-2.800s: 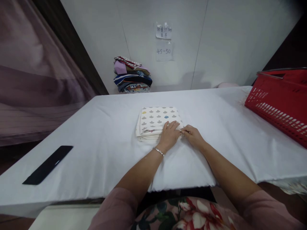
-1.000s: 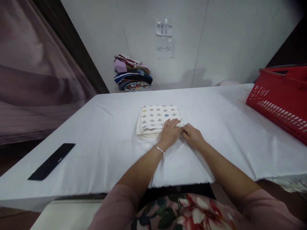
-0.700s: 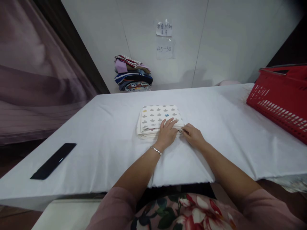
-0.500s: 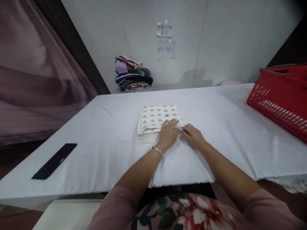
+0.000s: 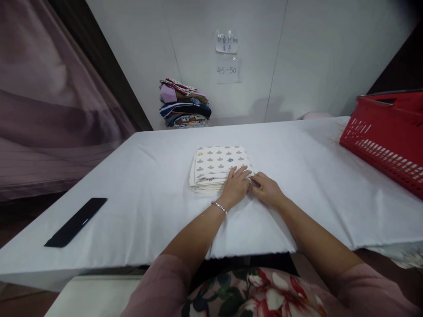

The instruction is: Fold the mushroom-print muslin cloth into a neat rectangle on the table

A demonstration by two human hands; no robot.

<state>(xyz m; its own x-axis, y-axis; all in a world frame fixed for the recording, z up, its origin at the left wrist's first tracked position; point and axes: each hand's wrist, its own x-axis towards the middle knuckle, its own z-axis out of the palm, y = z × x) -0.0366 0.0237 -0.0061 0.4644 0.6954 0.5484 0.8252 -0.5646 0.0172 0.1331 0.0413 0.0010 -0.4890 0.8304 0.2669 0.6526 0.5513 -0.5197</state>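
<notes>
Cotton cloth [image 5: 214,163] still under left hand [image 5: 236,185], right hand [image 5: 266,189] beside

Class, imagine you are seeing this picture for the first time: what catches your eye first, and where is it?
A folded cream cloth printed with small grey shapes lies mid-table on the white tablecloth, with the left hand flat on its near right corner and the right hand touching that corner. A red slotted plastic basket stands at the right edge, and a stack of colourful folded fabrics sits by the far wall.
</notes>
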